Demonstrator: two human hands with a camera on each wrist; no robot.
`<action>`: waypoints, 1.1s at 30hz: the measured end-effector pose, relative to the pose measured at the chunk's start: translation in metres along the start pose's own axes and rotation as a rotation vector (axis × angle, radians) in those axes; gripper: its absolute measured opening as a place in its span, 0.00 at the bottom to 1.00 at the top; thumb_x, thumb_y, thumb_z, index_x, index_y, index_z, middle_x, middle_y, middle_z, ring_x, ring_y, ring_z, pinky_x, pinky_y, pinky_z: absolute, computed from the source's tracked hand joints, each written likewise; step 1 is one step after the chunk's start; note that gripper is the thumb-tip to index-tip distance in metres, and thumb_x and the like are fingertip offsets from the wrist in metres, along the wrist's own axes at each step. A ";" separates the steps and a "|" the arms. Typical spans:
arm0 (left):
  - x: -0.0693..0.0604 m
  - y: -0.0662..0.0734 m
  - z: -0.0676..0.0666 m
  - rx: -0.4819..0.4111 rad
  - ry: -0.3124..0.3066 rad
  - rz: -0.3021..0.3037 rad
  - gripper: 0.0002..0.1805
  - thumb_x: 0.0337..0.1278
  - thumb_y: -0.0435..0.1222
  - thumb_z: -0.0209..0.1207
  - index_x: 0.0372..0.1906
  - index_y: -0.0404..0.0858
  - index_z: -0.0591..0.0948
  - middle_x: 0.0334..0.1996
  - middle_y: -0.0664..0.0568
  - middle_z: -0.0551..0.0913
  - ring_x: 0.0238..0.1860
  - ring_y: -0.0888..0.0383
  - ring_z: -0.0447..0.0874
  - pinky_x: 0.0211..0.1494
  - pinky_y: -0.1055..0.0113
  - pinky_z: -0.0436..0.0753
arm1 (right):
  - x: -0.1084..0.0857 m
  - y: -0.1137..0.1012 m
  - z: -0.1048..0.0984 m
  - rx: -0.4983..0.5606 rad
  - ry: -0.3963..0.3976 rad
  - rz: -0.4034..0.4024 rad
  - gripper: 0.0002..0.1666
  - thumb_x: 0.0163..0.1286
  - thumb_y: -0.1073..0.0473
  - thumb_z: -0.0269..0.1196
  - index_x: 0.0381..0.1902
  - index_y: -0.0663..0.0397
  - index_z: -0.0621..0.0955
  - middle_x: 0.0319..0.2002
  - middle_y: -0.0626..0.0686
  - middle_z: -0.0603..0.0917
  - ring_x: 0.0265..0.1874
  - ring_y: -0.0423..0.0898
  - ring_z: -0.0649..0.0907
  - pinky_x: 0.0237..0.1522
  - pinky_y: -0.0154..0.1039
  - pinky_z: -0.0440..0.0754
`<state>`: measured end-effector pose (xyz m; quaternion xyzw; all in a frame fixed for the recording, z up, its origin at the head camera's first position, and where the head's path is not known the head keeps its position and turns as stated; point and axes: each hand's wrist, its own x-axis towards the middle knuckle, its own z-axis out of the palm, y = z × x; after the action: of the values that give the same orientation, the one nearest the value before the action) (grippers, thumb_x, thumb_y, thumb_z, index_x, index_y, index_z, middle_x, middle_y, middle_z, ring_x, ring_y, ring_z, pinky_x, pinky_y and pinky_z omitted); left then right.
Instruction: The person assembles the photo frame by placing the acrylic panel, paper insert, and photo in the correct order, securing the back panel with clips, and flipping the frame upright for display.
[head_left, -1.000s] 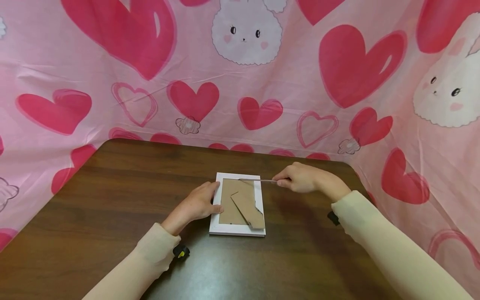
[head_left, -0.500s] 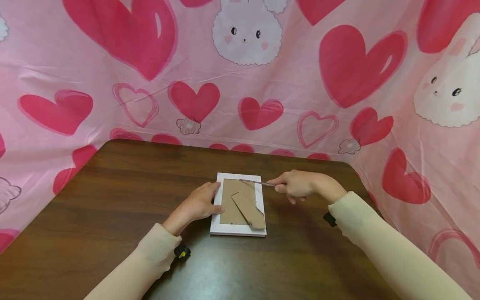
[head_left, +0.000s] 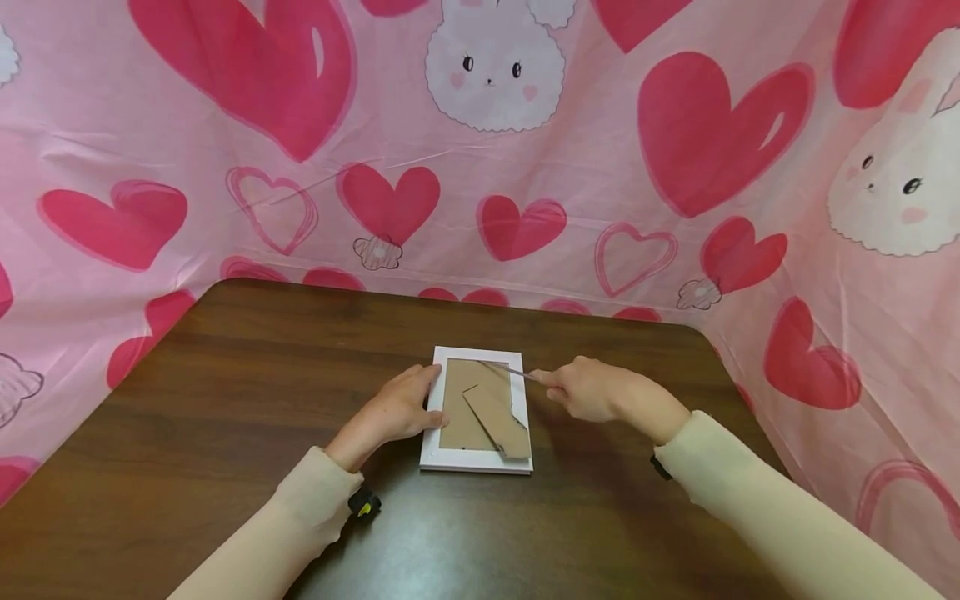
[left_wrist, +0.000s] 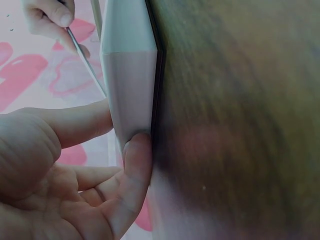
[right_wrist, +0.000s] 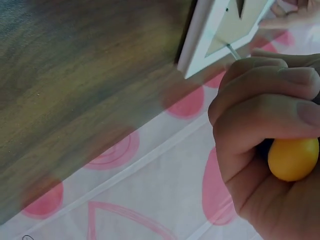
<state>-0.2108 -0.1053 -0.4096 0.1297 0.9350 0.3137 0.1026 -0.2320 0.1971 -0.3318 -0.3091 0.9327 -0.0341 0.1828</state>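
White frame [head_left: 465, 461], back side up, mid-tabletop [head_left: 225, 467]; hands apart, each clamped on something.
Cardboard backing [head_left: 456, 425] inside the rim, stand leg [head_left: 495, 421] slanting toward five o'clock. Left hand [head_left: 397, 402] at nine, pinching the rim. Right hand [head_left: 596, 390] near two, off the frame, fingers wrapped round a yellow-ended tool [right_wrist: 293, 159]; its thin shaft [head_left: 513, 371] crosses the rim, tip by the backing's twelve o'clock edge, contact too small to tell. Pink heart-print cloth [head_left: 450, 200] beyond, at twelve.
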 end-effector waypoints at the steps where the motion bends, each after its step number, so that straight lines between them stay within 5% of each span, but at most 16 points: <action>1: 0.000 0.000 0.000 0.000 -0.002 -0.001 0.46 0.61 0.38 0.75 0.80 0.30 0.65 0.74 0.33 0.70 0.74 0.38 0.70 0.76 0.42 0.70 | 0.000 -0.001 0.002 -0.008 0.002 0.005 0.29 0.82 0.61 0.57 0.78 0.53 0.73 0.20 0.44 0.70 0.21 0.40 0.67 0.37 0.41 0.79; 9: 0.000 -0.001 0.001 0.014 0.009 0.009 0.46 0.61 0.38 0.75 0.79 0.29 0.66 0.71 0.34 0.73 0.71 0.39 0.73 0.75 0.43 0.72 | -0.003 -0.016 0.014 -0.119 0.086 -0.004 0.23 0.80 0.64 0.59 0.70 0.55 0.76 0.19 0.47 0.73 0.19 0.45 0.76 0.24 0.42 0.78; 21: 0.000 0.000 0.001 0.012 0.003 0.004 0.46 0.61 0.39 0.75 0.80 0.30 0.65 0.74 0.32 0.71 0.73 0.37 0.71 0.75 0.42 0.71 | -0.008 -0.028 0.032 -0.171 0.184 -0.027 0.18 0.79 0.66 0.60 0.63 0.60 0.76 0.15 0.49 0.71 0.14 0.45 0.75 0.17 0.41 0.76; 33: -0.001 0.001 0.001 0.009 0.010 0.000 0.46 0.60 0.38 0.75 0.79 0.30 0.67 0.68 0.34 0.75 0.67 0.39 0.76 0.71 0.43 0.76 | -0.009 -0.036 0.045 -0.258 0.231 0.035 0.22 0.71 0.71 0.63 0.61 0.58 0.76 0.18 0.53 0.76 0.16 0.49 0.79 0.15 0.42 0.77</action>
<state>-0.2098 -0.1048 -0.4096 0.1287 0.9369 0.3100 0.0974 -0.1886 0.1757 -0.3647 -0.3079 0.9493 0.0538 0.0338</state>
